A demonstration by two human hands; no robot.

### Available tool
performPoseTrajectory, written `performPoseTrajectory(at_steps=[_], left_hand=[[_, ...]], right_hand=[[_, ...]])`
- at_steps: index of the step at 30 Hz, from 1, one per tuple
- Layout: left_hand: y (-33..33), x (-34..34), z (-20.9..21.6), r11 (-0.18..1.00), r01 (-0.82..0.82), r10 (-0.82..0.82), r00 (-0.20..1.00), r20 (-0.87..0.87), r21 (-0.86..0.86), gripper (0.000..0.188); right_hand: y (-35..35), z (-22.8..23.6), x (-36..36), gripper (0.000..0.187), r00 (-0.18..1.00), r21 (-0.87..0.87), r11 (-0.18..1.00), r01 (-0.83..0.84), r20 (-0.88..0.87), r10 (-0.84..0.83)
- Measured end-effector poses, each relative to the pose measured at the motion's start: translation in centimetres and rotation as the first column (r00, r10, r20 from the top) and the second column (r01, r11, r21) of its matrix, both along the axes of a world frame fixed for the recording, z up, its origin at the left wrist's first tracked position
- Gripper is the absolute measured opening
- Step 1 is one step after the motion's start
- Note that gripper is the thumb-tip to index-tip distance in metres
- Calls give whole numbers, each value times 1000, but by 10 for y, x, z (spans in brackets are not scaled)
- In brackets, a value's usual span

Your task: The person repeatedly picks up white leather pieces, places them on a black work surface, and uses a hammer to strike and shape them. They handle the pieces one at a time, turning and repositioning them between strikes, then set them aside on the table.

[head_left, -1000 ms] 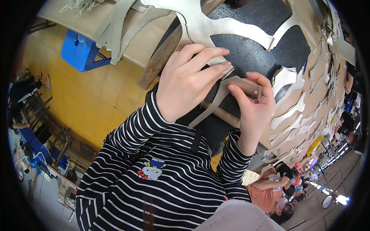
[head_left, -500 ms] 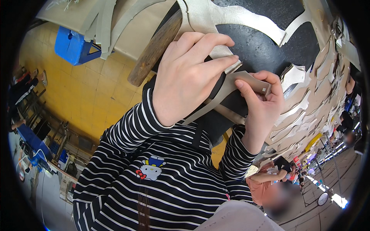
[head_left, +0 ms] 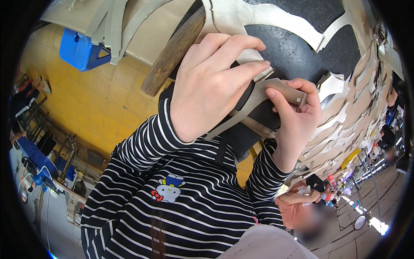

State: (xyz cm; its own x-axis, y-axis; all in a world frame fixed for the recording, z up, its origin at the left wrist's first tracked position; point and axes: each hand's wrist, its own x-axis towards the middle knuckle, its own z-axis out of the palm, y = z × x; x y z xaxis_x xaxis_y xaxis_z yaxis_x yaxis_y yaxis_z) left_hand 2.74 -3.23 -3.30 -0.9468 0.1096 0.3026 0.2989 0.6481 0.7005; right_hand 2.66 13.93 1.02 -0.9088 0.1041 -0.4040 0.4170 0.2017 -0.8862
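Hardly any change here: our right hand [head_left: 299, 112] still pinches the grey strip [head_left: 255, 98], right of centre, so it stays held; our left hand [head_left: 211, 82] arches over a pale piece [head_left: 251, 55], grip hidden.

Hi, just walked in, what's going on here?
Someone in a striped top is handling cut, leather-like pieces. The right hand pinches a curved taupe strip between thumb and fingers. The left hand is over the near end of a pale, shiny piece on a black surface; its thumb is hidden. More cut pieces lie to the right.
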Motion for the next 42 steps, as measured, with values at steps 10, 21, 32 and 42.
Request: performPoseTrajectory(at_steps=[10, 21, 32, 42], left_hand=[[-1, 0, -1, 1000, 6, -6, 1000, -5, 4, 23], [0, 1, 6, 1000, -5, 3, 996, 90, 23, 26], [1, 1, 6, 1000, -9, 7, 996, 92, 14, 26], [0, 0, 6, 1000, 4, -5, 996, 90, 12, 24]], right_hand=[[0, 0, -1, 30, 1000, 39, 999, -28, 5, 28], [-2, 0, -2, 29, 999, 70, 997, -38, 2, 38], [-2, -1, -1, 28, 1000, 62, 998, -27, 2, 27], [-4, -2, 1, 28, 1000, 72, 997, -16, -16, 17]])
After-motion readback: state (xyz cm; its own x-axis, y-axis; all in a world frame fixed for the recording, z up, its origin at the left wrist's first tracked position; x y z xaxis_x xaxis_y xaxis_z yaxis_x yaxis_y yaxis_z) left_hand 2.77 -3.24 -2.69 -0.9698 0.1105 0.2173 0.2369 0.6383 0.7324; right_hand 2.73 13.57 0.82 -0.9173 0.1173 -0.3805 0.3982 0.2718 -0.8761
